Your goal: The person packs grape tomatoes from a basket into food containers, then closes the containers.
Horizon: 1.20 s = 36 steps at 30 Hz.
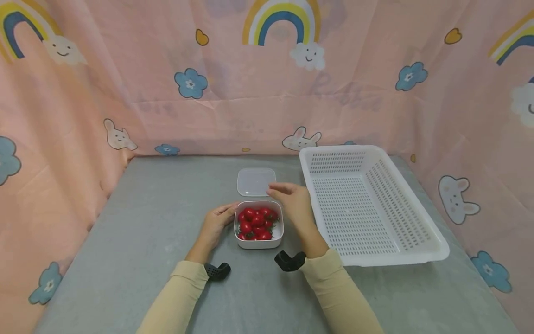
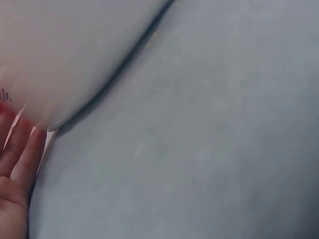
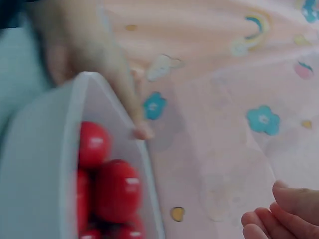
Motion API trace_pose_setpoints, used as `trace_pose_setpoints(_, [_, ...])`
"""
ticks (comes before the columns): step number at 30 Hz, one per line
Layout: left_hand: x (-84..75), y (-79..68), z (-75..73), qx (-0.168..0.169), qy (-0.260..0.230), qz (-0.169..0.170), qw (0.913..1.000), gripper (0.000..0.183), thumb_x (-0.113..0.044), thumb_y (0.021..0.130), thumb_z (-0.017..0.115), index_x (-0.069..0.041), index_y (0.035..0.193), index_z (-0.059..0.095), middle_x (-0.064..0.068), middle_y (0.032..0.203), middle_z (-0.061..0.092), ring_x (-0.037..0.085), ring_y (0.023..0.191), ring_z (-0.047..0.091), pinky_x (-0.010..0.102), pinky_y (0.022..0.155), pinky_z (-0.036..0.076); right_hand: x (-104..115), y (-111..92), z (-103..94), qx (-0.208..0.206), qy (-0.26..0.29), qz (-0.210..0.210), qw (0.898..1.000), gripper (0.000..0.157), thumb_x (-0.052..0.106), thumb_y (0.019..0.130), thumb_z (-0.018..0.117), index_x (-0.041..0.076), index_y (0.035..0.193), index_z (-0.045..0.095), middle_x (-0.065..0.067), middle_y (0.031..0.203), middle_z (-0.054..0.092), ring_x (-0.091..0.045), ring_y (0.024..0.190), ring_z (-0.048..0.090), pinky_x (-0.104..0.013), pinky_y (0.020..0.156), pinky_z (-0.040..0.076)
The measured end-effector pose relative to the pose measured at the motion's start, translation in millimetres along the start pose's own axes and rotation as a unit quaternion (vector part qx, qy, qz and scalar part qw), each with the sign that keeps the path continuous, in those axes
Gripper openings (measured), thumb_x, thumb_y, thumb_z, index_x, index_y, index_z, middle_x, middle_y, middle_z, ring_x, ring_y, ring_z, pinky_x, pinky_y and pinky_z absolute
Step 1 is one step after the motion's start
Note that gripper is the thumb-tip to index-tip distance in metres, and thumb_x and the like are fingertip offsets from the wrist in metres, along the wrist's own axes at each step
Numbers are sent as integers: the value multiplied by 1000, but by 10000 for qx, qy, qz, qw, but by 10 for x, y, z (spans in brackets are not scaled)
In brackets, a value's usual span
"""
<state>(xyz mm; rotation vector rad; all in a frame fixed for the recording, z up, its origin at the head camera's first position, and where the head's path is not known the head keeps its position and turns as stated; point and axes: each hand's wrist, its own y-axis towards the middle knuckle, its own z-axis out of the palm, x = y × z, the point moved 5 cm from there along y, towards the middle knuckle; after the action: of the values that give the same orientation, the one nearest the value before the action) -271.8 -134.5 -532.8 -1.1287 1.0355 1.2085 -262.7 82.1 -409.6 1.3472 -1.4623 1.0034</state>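
A white square box (image 1: 258, 244) holds several red cherry tomatoes (image 1: 257, 220), some with green stems. My left hand (image 1: 217, 225) rests along the box's left side, its fingers straight against the wall in the left wrist view; a fingertip (image 3: 143, 131) lies at the rim in the right wrist view. Over the back right corner of the box hovers my right hand (image 1: 294, 204), fingers loosely bent and nothing in them. Just behind the box, a translucent lid (image 1: 255, 181) lies flat on the table, its right edge close to my right fingertips.
To the right stands a large white perforated plastic basket (image 1: 354, 204), its wall near my right wrist. The grey table (image 1: 158, 222) runs back to a pink patterned curtain (image 1: 233, 116). Both wrists carry black camera mounts (image 1: 218, 272).
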Motion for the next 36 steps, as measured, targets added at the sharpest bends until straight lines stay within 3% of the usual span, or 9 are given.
trace_pose_setpoints(5, [-67,20,-28,337,138,-246,9990,38,-11,97,62,14,126,60,5,116,74,2,96,70,22,89,57,118,272,-84,128,511,522,9972,31,18,91,71,2,118,72,-16,124,70,-28,118,66,-40,102,52])
trace_pose_setpoints(10, [-272,126,-111,474,421,-452,9970,43,-16,101,58,11,134,54,25,137,59,17,113,68,30,98,54,138,614,-85,440,863,1070,9895,37,11,93,67,-3,127,65,-20,133,64,-29,122,63,-33,101,52])
trace_pose_setpoints(14, [-480,268,-156,402,633,-653,9950,48,-19,101,57,8,140,49,27,140,55,31,127,60,35,105,49,48,818,-35,653,785,1484,9836,38,6,94,64,-6,130,61,-22,134,62,-30,124,62,-31,100,53])
trace_pose_setpoints(19, [-633,449,-130,503,1072,-916,9887,53,-26,100,61,4,142,49,22,144,54,31,131,57,39,111,45,-174,1006,-5,797,481,1874,9779,35,3,94,61,-10,127,60,-25,131,63,-31,117,67,-30,94,56])
trace_pose_setpoints(23, [-667,567,-108,619,1410,-1028,9827,54,-25,100,61,4,143,47,21,147,51,31,132,55,41,114,42,-346,1146,19,787,-405,1901,9778,20,2,91,63,-8,108,67,-17,97,73,-19,81,71,-22,72,58])
trace_pose_setpoints(27, [-668,651,-80,657,1475,-1144,9802,54,-21,100,60,8,143,45,24,148,49,34,135,52,41,114,41,-506,1309,93,973,-1412,1638,9715,6,3,84,65,0,79,67,-4,69,63,-11,59,59,-22,59,53])
trace_pose_setpoints(31, [-649,714,-79,580,1488,-1300,9786,55,-23,100,60,7,143,45,24,148,49,34,136,51,40,114,41,-1120,1814,208,1249,-1702,1437,9668,16,3,76,62,5,61,62,-7,59,61,-16,52,57,-25,51,50])
trace_pose_setpoints(34, [-615,756,-86,507,1398,-1416,9787,54,-22,99,61,7,143,46,24,147,49,35,136,50,41,113,42,-1651,2204,302,1533,-1448,1696,9627,16,3,81,59,1,67,65,-12,66,66,-21,58,64,-27,55,54])
trace_pose_setpoints(36, [-588,779,-89,486,1290,-1465,9796,53,-20,99,61,8,142,46,26,148,48,37,136,50,42,113,43,-1780,2254,348,1625,-1172,1932,9605,13,4,86,60,-1,77,68,-14,75,70,-22,66,69,-29,61,58])
